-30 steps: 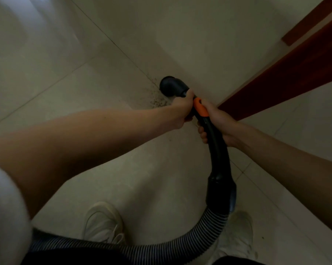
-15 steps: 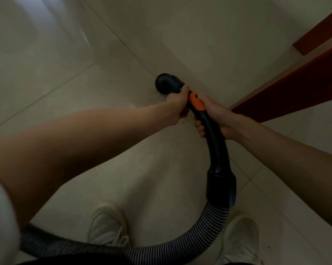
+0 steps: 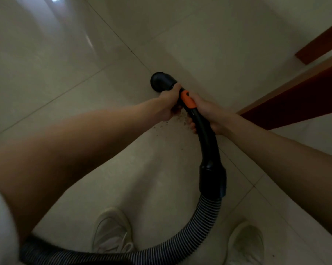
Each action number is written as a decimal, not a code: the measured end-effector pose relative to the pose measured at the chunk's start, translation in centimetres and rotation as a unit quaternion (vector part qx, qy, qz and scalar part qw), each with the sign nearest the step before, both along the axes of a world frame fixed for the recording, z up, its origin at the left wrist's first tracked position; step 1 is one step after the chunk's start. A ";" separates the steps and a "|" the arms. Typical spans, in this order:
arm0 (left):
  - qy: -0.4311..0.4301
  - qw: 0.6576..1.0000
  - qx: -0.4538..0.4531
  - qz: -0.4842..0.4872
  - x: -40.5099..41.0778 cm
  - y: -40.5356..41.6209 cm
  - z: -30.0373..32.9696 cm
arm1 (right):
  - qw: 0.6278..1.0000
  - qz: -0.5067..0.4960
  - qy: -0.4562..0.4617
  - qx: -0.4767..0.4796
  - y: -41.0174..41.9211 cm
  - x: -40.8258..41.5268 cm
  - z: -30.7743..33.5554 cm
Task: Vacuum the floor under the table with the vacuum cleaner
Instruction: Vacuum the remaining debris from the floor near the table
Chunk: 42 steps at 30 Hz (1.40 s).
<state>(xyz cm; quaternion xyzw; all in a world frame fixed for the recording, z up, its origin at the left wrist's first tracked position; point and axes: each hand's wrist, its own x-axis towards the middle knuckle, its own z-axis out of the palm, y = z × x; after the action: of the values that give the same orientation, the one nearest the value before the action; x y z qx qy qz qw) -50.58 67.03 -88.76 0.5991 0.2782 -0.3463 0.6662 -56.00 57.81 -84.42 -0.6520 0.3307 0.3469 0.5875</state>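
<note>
- Gripping the vacuum pipe [image 3: 203, 129], left hand [image 3: 169, 104] and right hand [image 3: 209, 113] stay clenched around it.
- Nozzle [image 3: 161, 81] has slid past the crumbs [image 3: 172, 124], which now lie behind it, unswept, near the table [image 3: 295, 96].

Pale cream lace-up sneaker [image 3: 111, 230]: well below the grip and left of it, flat on the tile, toe towards the grip, laces showing at its lower end.

Second pale cream sneaker [image 3: 246, 243]: well below the grip and right of it, toe dull and scuffed, heel cut by the frame edge. The two shoes stand apart.

White fabric sleeve [image 3: 1, 226]: far lower left of the grip, blurred, at the frame edge.

Short reddish-brown wooden bar [image 3: 320, 43]: upper right of the grip, well apart, slanted. What it belongs to cannot be told.

Bright patch of reflected light [image 3: 56, 0]: far upper left of the grip.
</note>
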 end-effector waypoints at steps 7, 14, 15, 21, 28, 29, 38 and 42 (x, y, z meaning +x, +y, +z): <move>0.000 1.000 0.023 -0.014 -2.0 0.6 0.1 | 1.000 0.027 0.009 0.002 0.5 -1.6 0.2; 0.013 0.998 0.037 -0.044 -3.7 1.3 1.2 | 0.999 0.033 0.017 -0.007 1.1 -3.2 1.3; 0.017 0.998 0.036 -0.048 -3.9 1.4 1.3 | 0.999 0.035 0.017 -0.008 1.1 -3.5 1.5; 0.029 0.998 0.025 -0.051 -6.2 1.8 1.9 | 0.999 0.038 0.003 -0.027 1.0 -6.1 2.2; -0.001 0.999 0.012 -0.036 -9.2 1.3 2.4 | 0.999 0.038 -0.002 -0.031 0.3 -8.8 2.5; 0.000 0.999 0.013 -0.037 -9.6 1.2 2.4 | 0.999 0.039 0.002 -0.033 0.3 -9.2 2.5; 0.026 0.997 0.035 -0.065 -13.7 0.8 1.1 | 0.998 0.029 0.030 -0.047 0.1 -13.4 2.3; 0.028 0.996 0.029 -0.077 -14.0 0.2 1.3 | 0.998 0.019 0.025 -0.047 -0.4 -13.9 2.2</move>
<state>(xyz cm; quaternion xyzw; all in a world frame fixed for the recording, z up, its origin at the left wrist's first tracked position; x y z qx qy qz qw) -64.61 67.22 -87.49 0.6282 0.2594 -0.4051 0.6116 -69.88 57.45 -82.18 -0.6763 0.3487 0.3579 0.5412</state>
